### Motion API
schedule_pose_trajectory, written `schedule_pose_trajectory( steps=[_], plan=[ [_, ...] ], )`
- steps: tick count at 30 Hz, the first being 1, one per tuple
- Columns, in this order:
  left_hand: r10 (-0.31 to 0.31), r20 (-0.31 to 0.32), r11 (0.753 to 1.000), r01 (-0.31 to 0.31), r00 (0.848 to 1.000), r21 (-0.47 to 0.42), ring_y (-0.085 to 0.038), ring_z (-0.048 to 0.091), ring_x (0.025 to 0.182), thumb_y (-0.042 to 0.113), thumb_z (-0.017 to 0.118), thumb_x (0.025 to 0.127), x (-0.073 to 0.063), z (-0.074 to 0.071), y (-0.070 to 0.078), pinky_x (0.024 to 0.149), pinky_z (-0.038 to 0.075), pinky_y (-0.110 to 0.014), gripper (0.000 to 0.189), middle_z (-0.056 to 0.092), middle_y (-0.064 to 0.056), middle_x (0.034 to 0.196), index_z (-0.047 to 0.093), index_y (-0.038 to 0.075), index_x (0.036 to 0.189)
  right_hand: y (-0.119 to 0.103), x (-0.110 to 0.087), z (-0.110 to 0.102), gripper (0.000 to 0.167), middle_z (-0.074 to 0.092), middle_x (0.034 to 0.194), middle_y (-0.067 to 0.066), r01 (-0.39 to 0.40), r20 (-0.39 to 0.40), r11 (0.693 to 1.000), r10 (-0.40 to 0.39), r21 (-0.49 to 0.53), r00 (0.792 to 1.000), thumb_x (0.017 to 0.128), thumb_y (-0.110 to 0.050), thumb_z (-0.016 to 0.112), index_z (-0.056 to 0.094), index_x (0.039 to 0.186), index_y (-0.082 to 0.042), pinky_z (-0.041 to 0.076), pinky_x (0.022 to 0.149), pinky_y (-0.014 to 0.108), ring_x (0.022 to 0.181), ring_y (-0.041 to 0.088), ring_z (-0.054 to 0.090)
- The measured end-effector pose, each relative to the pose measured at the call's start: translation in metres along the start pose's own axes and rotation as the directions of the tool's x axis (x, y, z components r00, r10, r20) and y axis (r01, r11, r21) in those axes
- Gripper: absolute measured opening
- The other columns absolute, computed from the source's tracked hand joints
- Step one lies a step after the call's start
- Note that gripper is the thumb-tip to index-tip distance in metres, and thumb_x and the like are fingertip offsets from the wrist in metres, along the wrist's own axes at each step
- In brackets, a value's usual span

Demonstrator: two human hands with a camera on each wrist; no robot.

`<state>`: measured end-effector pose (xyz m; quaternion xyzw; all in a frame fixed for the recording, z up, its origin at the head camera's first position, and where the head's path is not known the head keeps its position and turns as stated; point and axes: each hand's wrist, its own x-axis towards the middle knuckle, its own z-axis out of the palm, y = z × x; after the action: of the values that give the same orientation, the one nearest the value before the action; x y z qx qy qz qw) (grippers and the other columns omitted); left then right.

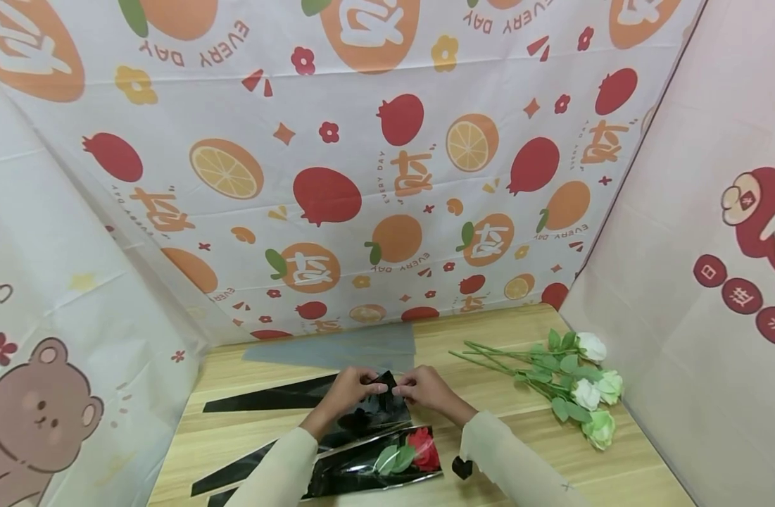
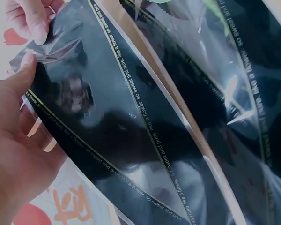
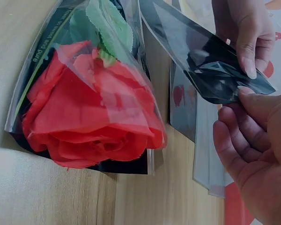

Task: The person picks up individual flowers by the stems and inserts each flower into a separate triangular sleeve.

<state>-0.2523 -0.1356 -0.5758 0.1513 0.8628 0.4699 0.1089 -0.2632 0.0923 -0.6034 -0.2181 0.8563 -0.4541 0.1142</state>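
Both hands pinch the upper end of a black flower sleeve, which has thin gold lettering lines and clear plastic. My left hand grips the edge between thumb and fingers. Close beside it, my right hand pinches the corner, thumb on top, as the right wrist view shows. The thumbs almost meet over the creased film. Just nearer to me lies another black sleeve holding a red rose with green leaves. The rose's stem is hidden in the black part.
Another black sleeve lies flat at the left. Grey translucent sheets lie at the back by the patterned curtain. White and pale green roses with stems rest on the right. A small black object sits beside the right cuff.
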Motion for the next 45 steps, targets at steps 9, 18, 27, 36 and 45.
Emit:
schedule_pose_trajectory(
  steps=[9, 18, 27, 36, 45],
  plan=[
    [0.013, 0.021, 0.999, -0.014, 1.000, 0.036, -0.008, 0.056, 0.072, 0.026, 0.076, 0.096, 0.002, -0.011, 0.003, 0.068, 0.046, -0.027, 0.016, 0.075, -0.001, 0.087, 0.081, 0.012, 0.091, -0.005, 0.000, -0.002, 0.027, 0.072, 0.069, 0.008, -0.018, -0.011, 0.999, 0.018, 0.032, 1.000, 0.098, -0.033, 0.073, 0.080, 0.084, -0.012, 0.049, 0.057, 0.027, 0.060, 0.019, 0.061],
    [0.023, 0.047, 1.000, -0.022, 0.999, -0.021, -0.009, 0.056, 0.071, 0.031, 0.076, 0.096, 0.004, -0.023, 0.008, 0.067, 0.047, -0.026, 0.020, 0.074, -0.004, 0.087, 0.080, 0.012, 0.090, -0.001, -0.002, -0.017, 0.022, 0.076, 0.088, 0.000, 0.011, 0.087, 0.981, -0.029, 0.193, 0.996, 0.101, -0.036, 0.070, 0.081, 0.100, -0.017, 0.062, 0.081, 0.048, 0.081, 0.022, 0.074],
    [0.034, 0.094, 0.998, -0.029, 0.995, -0.060, -0.012, 0.053, 0.070, 0.025, 0.073, 0.098, 0.003, -0.030, 0.012, 0.069, 0.046, -0.028, 0.025, 0.070, -0.007, 0.082, 0.076, 0.005, 0.085, 0.007, -0.009, -0.027, 0.027, 0.078, 0.099, 0.006, -0.036, 0.163, 0.938, -0.022, 0.344, 0.986, 0.101, -0.027, 0.070, 0.078, 0.119, -0.007, 0.062, 0.084, 0.043, 0.082, 0.012, 0.074],
    [0.026, 0.110, 0.999, -0.022, 0.994, -0.042, -0.019, 0.067, 0.084, 0.024, 0.072, 0.099, 0.001, -0.031, 0.018, 0.075, 0.052, -0.032, 0.020, 0.077, -0.010, 0.094, 0.081, 0.006, 0.096, 0.000, -0.011, -0.027, 0.033, 0.077, 0.115, 0.017, -0.055, 0.162, 0.941, 0.000, 0.335, 0.987, 0.100, -0.018, 0.069, 0.071, 0.128, 0.000, 0.063, 0.082, 0.038, 0.089, 0.013, 0.075],
    [0.035, 0.106, 0.999, -0.035, 0.994, -0.008, -0.012, 0.061, 0.078, 0.024, 0.073, 0.098, 0.005, -0.023, 0.024, 0.069, 0.050, -0.029, 0.018, 0.077, -0.007, 0.093, 0.082, 0.009, 0.094, -0.007, -0.004, -0.019, 0.023, 0.077, 0.100, 0.002, -0.025, 0.098, 0.989, 0.011, 0.143, 0.995, 0.098, -0.027, 0.073, 0.076, 0.114, -0.012, 0.062, 0.079, 0.039, 0.086, 0.012, 0.072]
  ],
)
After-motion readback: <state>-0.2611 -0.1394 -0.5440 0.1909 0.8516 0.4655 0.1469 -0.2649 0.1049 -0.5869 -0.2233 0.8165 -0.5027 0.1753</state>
